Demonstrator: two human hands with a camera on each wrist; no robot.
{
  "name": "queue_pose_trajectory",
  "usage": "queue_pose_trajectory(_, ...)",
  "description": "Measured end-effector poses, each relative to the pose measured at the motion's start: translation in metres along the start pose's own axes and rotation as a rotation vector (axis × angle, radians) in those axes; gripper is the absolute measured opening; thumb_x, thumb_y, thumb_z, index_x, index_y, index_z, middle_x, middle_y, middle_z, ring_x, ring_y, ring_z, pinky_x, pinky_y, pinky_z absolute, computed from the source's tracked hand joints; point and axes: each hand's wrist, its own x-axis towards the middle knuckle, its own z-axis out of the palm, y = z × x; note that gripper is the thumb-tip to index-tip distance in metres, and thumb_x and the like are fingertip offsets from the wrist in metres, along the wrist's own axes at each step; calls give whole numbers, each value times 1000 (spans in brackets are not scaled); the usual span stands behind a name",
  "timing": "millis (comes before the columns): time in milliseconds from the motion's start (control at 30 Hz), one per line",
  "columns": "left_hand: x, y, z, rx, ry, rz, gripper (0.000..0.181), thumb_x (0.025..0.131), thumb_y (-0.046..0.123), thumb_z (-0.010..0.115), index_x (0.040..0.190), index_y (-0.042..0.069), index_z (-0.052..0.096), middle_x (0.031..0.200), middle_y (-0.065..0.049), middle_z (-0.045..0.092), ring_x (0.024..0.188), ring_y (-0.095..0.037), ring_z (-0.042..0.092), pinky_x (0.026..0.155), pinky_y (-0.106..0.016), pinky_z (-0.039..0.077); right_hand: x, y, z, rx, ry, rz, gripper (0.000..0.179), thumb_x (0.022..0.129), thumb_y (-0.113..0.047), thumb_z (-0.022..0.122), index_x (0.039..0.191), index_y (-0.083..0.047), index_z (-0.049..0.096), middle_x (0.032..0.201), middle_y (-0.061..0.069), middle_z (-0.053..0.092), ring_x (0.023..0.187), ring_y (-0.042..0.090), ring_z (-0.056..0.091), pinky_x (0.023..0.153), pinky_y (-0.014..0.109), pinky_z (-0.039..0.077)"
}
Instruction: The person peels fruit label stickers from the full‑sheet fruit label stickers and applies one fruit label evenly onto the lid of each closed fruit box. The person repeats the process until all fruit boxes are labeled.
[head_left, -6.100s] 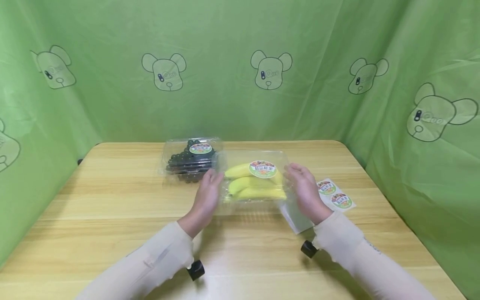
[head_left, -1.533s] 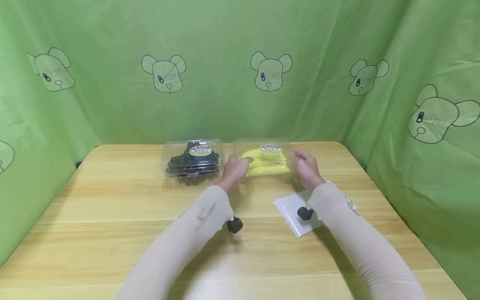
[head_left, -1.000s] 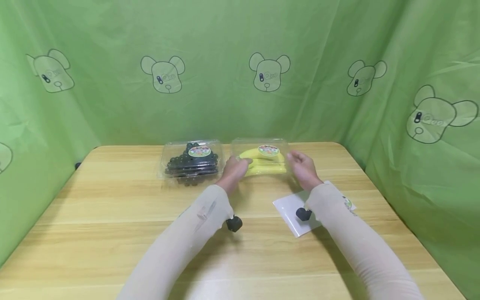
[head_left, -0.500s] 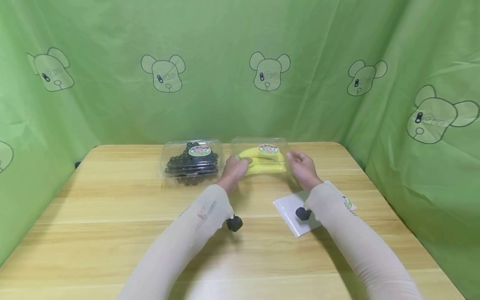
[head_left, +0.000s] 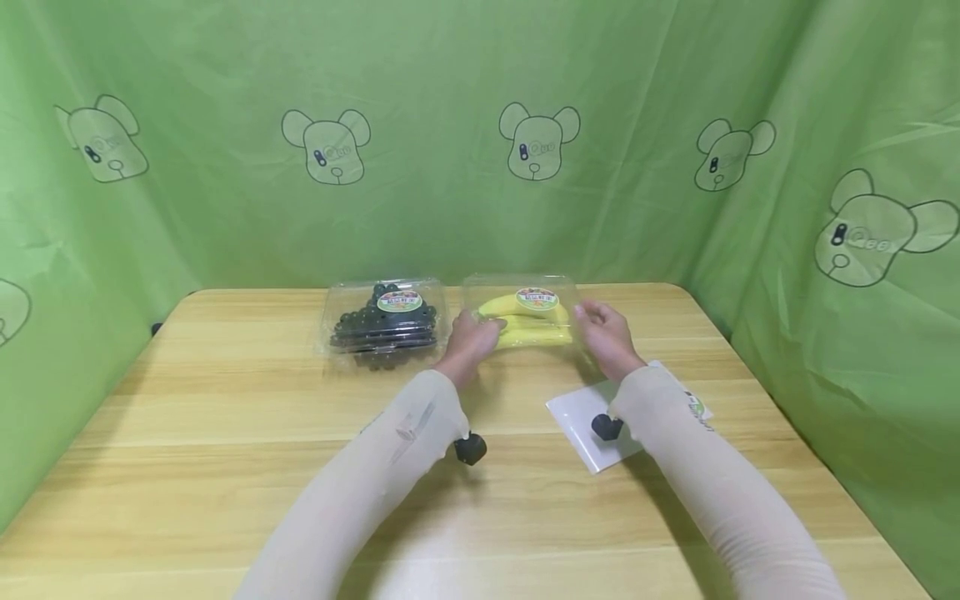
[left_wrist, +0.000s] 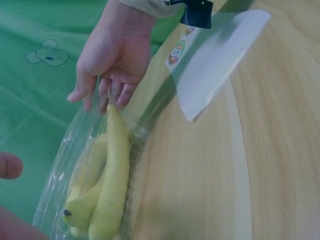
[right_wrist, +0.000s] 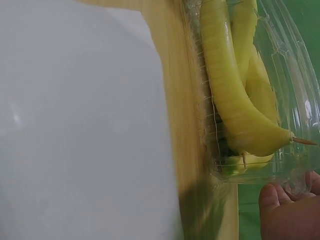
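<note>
A clear plastic clamshell box of bananas (head_left: 525,336) sits at the back of the wooden table, with a round fruit sticker (head_left: 537,299) on its lid. My left hand (head_left: 471,343) holds its left end, thumb over the front; in the left wrist view only part of that hand, with the thumb (left_wrist: 10,165), shows at the lower left edge. At the opposite end my right hand (head_left: 606,340) grips the box, its curled fingertips on the plastic corner in the right wrist view. Just left of my left hand stands a second clear box, holding dark grapes (head_left: 386,321), also stickered.
A white sticker sheet (head_left: 585,425) lies under my right forearm, with part of a round sticker (head_left: 696,406) showing beyond the sleeve. Green curtains (head_left: 435,208) with bear-head prints enclose the table (head_left: 225,467) at the back and sides.
Since the oldest frame, both hands have moved the banana box away from me to the back edge, beside the grapes. Over the last second hands and box have barely moved.
</note>
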Motion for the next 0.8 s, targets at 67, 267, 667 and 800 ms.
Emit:
queue_pose_trajectory(67, -1, 0, 0, -2, 2, -1, 83, 91, 33, 61, 153, 3, 16, 159, -17, 17, 143, -37, 20, 116, -48, 18, 0, 0, 0, 6, -1, -2, 63, 101, -39, 47, 151, -6, 27, 153, 17, 32, 134, 34, 38, 111, 42, 34)
queue_pose_trajectory(267, -4, 1, 2, -10, -14, -32, 86, 92, 35, 61, 155, 7, 9, 161, -14, 7, 144, -37, 14, 112, -54, 26, -1, -2, 1, 25, -2, 3, 61, 102, -36, 47, 151, -6, 28, 150, 18, 35, 130, 34, 43, 108, 40, 39)
queue_pose_trajectory(667, -8, 1, 2, 29, -4, 8, 87, 91, 36, 61, 155, 8, 10, 161, -14, 9, 143, -37, 17, 113, -53, 24, -5, -5, -3, -18, -4, -18, 63, 102, -40, 46, 151, -6, 27, 152, 18, 32, 134, 35, 38, 111, 43, 34)
queue_pose_trajectory(800, -12, 2, -3, 71, -2, 75, 82, 92, 33, 62, 153, 3, 17, 156, -18, 23, 141, -38, 25, 115, -51, 22, -7, -5, -6, -55, -3, -38, 64, 101, -42, 45, 151, -5, 28, 153, 17, 32, 136, 36, 34, 112, 46, 30)
